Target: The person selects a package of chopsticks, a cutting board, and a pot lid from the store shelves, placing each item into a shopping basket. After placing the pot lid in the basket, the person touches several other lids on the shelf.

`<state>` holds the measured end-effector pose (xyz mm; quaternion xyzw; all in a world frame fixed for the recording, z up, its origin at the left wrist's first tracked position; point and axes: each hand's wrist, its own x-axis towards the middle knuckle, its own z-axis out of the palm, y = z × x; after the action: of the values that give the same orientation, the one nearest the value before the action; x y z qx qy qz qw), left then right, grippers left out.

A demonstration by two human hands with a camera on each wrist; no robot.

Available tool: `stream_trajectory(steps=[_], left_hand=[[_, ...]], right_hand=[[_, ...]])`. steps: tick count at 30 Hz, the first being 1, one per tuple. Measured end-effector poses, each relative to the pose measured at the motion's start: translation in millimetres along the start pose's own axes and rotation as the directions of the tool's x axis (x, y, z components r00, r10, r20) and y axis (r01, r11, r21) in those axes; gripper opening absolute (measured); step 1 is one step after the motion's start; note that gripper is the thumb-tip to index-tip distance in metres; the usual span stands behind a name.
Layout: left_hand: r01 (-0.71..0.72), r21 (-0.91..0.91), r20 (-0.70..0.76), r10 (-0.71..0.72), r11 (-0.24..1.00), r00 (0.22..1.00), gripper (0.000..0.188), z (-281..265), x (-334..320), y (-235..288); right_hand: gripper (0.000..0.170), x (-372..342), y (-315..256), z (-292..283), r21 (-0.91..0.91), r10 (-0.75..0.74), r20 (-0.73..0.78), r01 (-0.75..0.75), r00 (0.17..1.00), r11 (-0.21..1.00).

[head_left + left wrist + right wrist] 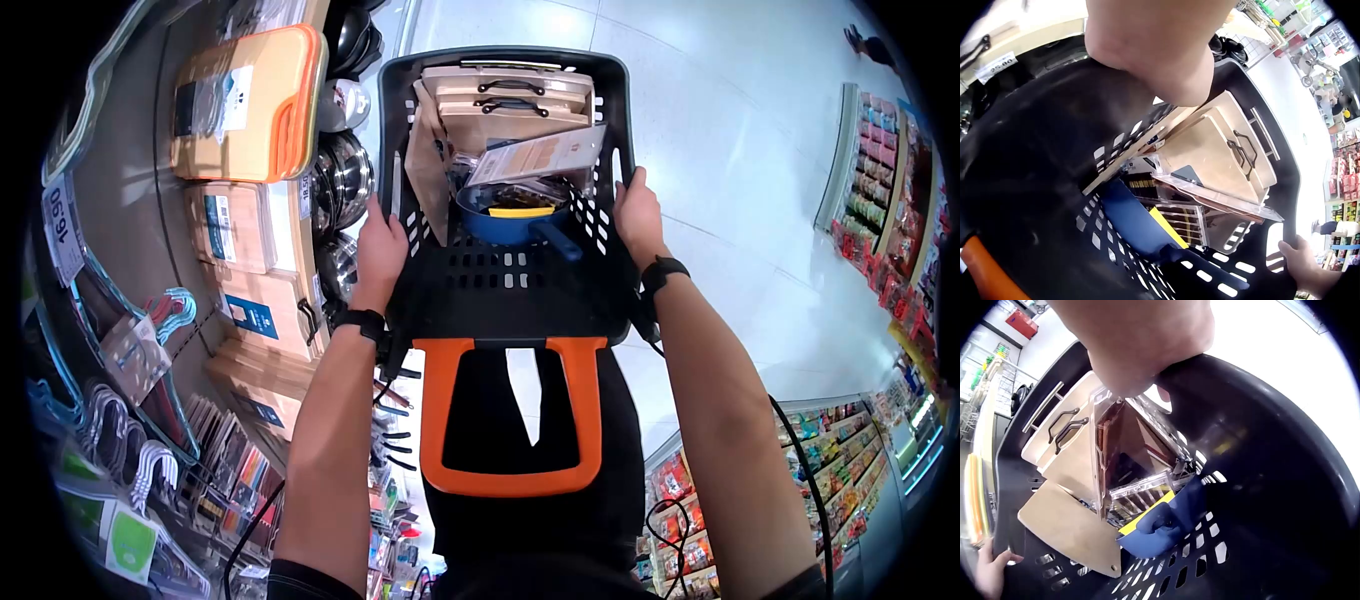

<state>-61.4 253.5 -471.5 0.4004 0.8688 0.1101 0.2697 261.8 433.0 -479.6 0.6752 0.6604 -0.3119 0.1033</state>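
Note:
A black plastic shopping basket (505, 310) with an orange handle (510, 483) is held out in front of the body. My left hand (380, 250) grips its left rim and my right hand (638, 215) grips the right rim, fingers curled through the side openings. Inside lies a blue pan (500, 228), its handle pointing toward me. Wooden cutting boards (515, 125) with black handles stand at the far end, and another wooden board (1072, 534) leans along the left wall. A clear-fronted package (540, 155) lies slanted above the pan. Clear packs (1182, 222) sit inside the pan.
A shelf on the left carries cutting boards (250, 110), with metal pots (345, 180) beside them and hangers (150, 460) closer in. Pale tiled floor (720, 180) extends ahead and right. Racks of small packets (875, 180) stand at the right, and cables hang by both arms.

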Motion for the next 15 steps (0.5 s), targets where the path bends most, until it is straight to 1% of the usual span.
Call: stream_trajectory(steps=[2,5,6,9,10,11,13,15], left_hand=[[-0.007,0.008,0.033,0.007,1.0,0.999,0.049,0.0,-1.9,-2.5],[0.13,0.021,0.074,-0.132,0.991,0.989,0.047,-4.9,-10.6,16.4],[0.169,0.104,0.125,-0.182,0.98,0.975,0.053,-7.0,-12.3,20.4],[0.12,0.224,0.235,-0.174,0.967,0.956,0.065,-9.4,-18.9,6.2],[0.079,0.289,0.368,-0.187,0.954,0.911,0.077,-12.4,-16.0,-2.8],[0.03,0.267,0.403,-0.14,0.963,0.905,0.077,-12.3,-17.3,-10.4],[0.092,0.247,0.408,-0.19,0.965,0.893,0.077,-6.4,-20.4,-5.2],[0.138,0.291,0.397,-0.251,0.947,0.883,0.079,6.5,-21.6,-5.9]], right_hand=[[0.023,-3.6,-0.3,-2.6,0.036,0.011,0.029,-0.012,1.0,0.999],[0.022,-4.9,8.6,2.8,0.075,-0.027,0.022,0.025,0.999,0.997],[0.021,-4.8,10.6,4.1,0.062,-0.023,0.032,0.021,0.999,0.998],[0.021,-11.1,14.7,3.9,0.083,-0.001,0.061,-0.004,0.998,0.997],[0.021,-14.0,15.7,1.3,0.083,0.012,0.099,-0.02,0.995,0.996],[0.021,-16.1,20.3,3.1,0.106,-0.012,0.089,0.003,0.996,0.994],[0.023,-20.9,25.7,1.5,0.132,-0.009,0.121,-0.007,0.993,0.991],[0.023,-25.7,28.4,3.8,0.161,0.003,0.085,-0.016,0.996,0.987]])
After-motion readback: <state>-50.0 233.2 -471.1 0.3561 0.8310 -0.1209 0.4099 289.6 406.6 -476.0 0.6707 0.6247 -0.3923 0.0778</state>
